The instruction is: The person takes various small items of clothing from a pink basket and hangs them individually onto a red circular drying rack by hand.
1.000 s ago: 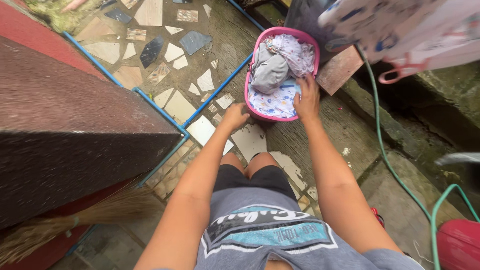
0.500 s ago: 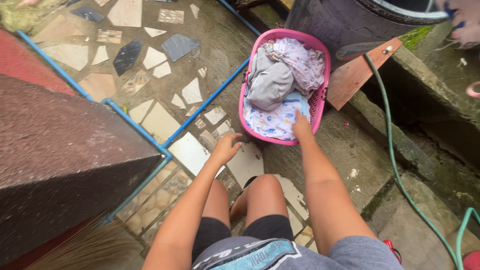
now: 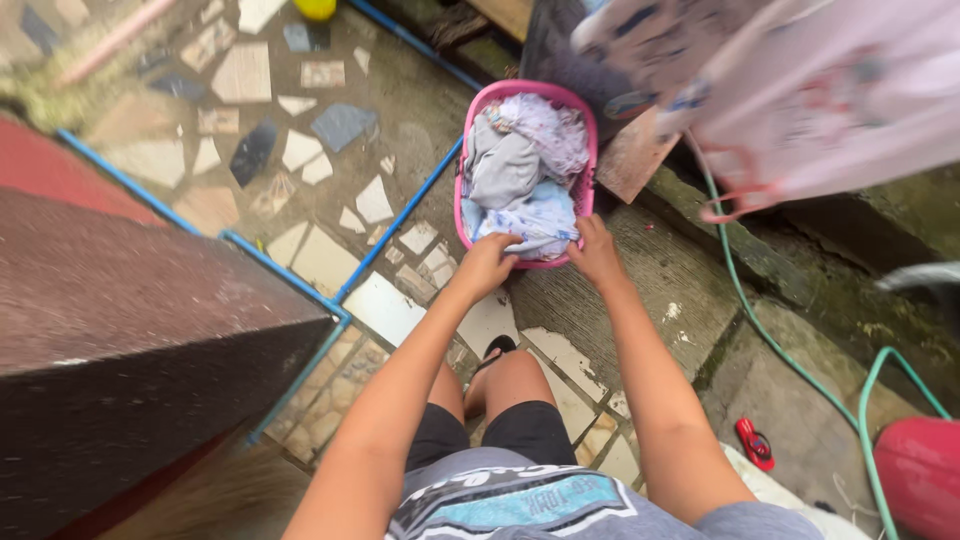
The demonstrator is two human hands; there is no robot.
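- Two bare hands down at the near rim of a pink laundry basket [image 3: 583,196], on a floor of concrete set with broken tile pieces [image 3: 320,255].
- Far left: dark red speckled ledge [image 3: 120,320], edged along the floor by a blue pipe [image 3: 300,290].
- Left hand [image 3: 487,262] curled over the near left edge of the basket, fingers closed on the pale blue printed cloth [image 3: 530,222] lying at the front of the load.
- Inside the basket, behind that cloth: a grey garment [image 3: 497,170] on the left, a white floral-print garment [image 3: 548,125] toward the far rim.
- Right hand [image 3: 597,250] at the near right edge of the basket, fingers pinched on the same blue printed cloth.
- Just right of the basket: a reddish wooden board [image 3: 630,160], touching or nearly touching its side.
- Further right: a green hose [image 3: 760,330] running across the concrete, a small red object [image 3: 755,443] near it, a red container [image 3: 920,480] at the bottom right corner.
- Top right: pale pink printed fabric [image 3: 830,90] hanging blurred, close to the camera.
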